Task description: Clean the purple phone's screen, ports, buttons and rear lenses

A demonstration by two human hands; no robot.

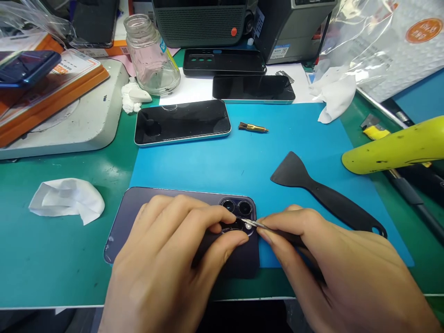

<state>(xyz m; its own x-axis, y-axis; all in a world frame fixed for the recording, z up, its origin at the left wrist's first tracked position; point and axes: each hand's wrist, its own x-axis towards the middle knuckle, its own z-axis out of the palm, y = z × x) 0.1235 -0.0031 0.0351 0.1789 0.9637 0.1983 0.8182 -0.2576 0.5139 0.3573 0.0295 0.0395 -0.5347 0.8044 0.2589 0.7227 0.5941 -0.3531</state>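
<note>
A dark purple phone (pixel 138 203) lies back side up at the mat's near edge, with its camera block (pixel 245 207) at the right end. My left hand (pixel 166 245) lies across the phone, fingers curled and closed on it. Its index fingertip and thumb bracket a lower camera lens (pixel 237 224). In my right hand (pixel 322 249), thumb and index pinch a pair of slim tweezers (pixel 256 224), whose pale tips touch or hover just over that lens. Whether the tips grip anything is too small to tell. My left palm hides the phone's middle.
On the blue mat (pixel 194 162) lie a black scraper (pixel 312 185), a small brass-handled brush (pixel 253 127) and a dark-screened phone (pixel 183 122). Behind stand another phone (pixel 253 89) and a glass jar (pixel 151 58). A yellow-green tool (pixel 395 145) lies right, crumpled white wipe (pixel 67 199) left.
</note>
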